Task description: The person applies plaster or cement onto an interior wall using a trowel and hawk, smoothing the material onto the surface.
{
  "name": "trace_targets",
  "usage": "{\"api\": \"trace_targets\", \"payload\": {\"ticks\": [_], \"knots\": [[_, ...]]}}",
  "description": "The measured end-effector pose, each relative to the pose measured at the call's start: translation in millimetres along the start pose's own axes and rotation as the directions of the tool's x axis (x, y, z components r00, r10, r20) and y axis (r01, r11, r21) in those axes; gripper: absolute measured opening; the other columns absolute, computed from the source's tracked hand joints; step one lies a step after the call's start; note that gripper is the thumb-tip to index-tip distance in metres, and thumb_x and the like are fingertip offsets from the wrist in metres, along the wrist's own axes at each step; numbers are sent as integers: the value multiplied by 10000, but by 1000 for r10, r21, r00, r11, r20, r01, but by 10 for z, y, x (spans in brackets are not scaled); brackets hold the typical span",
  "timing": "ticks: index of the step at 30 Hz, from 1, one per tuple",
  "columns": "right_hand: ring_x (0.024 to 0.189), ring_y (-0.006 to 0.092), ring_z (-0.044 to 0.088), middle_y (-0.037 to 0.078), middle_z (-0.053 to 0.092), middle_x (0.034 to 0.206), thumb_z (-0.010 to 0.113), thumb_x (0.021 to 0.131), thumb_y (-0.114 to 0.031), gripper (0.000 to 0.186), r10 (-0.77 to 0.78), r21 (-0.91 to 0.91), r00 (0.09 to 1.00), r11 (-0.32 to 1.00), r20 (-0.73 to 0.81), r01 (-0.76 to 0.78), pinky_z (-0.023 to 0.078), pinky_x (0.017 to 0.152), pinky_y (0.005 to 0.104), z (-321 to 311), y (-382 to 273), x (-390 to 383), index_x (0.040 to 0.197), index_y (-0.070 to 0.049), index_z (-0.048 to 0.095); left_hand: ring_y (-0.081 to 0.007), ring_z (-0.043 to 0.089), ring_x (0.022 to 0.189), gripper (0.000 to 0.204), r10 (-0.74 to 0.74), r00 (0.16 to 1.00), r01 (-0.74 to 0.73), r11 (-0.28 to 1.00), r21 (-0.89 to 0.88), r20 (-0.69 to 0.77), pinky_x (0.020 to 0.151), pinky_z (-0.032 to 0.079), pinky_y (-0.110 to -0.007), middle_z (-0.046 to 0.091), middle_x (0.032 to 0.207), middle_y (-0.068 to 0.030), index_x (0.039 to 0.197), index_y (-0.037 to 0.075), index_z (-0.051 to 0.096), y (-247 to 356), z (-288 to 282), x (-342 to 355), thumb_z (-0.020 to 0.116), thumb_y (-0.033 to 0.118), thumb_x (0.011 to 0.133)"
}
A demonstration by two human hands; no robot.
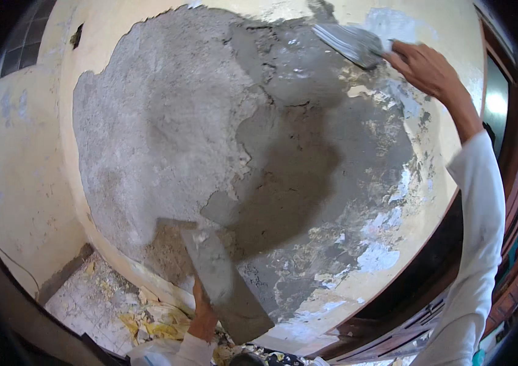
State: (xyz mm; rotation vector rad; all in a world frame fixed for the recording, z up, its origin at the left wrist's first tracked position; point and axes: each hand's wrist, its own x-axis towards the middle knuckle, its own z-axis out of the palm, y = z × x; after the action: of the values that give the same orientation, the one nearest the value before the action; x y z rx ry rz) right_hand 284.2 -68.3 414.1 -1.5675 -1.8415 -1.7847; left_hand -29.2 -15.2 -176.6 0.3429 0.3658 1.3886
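In the upper right, my right hand is closed round the handle of a trowel. Its grey blade, streaked by motion, lies at or very close to the wall near the top of the damp grey plaster. Low in the view, my left hand grips a flat rectangular mortar board from behind its left edge, so some fingers are hidden. The board is tilted up before the wall, smeared grey, with a small lump of mortar near its upper end.
Paler, rough plaster covers the wall's left part, ringed by cream paint. Peeling white flakes mark the lower right. Debris and yellow sheeting lie on the floor. A brown-framed window or door stands at right.
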Motion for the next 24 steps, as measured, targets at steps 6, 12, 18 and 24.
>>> {"api": "trace_targets", "payload": {"ticks": [6, 12, 18, 24], "knots": [[888, 315, 694, 216, 705, 996, 540, 1108, -450, 457, 306, 425, 949, 850, 83, -311, 516, 839, 451, -54, 26, -1003, 1215, -26, 677, -233, 687, 1123, 617, 158, 973, -183, 973, 138, 170, 954, 586, -404, 667, 1336, -83, 1462, 111, 564, 422, 877, 30, 573, 579, 1060], [631, 53, 396, -45, 468, 751, 492, 1149, -302, 329, 540, 796, 806, 364, 242, -483, 304, 545, 250, -119, -982, -2633, 1145, -22, 664, -261, 685, 1124, 707, 323, 920, -364, 914, 178, 223, 922, 599, -418, 670, 1308, -113, 1466, 87, 549, 1078, 1826, 494, 546, 656, 1046], [527, 51, 378, -45, 457, 668, 534, 1127, -334, 379, 494, 745, 576, -274, 652, -608, 286, 475, 243, -180, -1735, -3964, 1186, 30, 622, -247, 669, 1112, 701, 523, 765, -627, 740, 246, 376, 920, 591, -449, 668, 1288, -115, 1445, 67, 572, 1944, 3183, 1043, 500, 654, 1068], [582, 20, 376, -81, 446, 686, 538, 1144, -290, 269, 452, 670, 509, -348, 733, -655, 291, 507, 226, 44, -1868, -4696, 1030, -68, 638, -332, 674, 1131, 809, 783, 411, -862, 167, 479, 467, 977, 533, -459, 694, 1243, -240, 1388, -86, 569, 3121, 4312, 1747, 504, 649, 1058]]}}
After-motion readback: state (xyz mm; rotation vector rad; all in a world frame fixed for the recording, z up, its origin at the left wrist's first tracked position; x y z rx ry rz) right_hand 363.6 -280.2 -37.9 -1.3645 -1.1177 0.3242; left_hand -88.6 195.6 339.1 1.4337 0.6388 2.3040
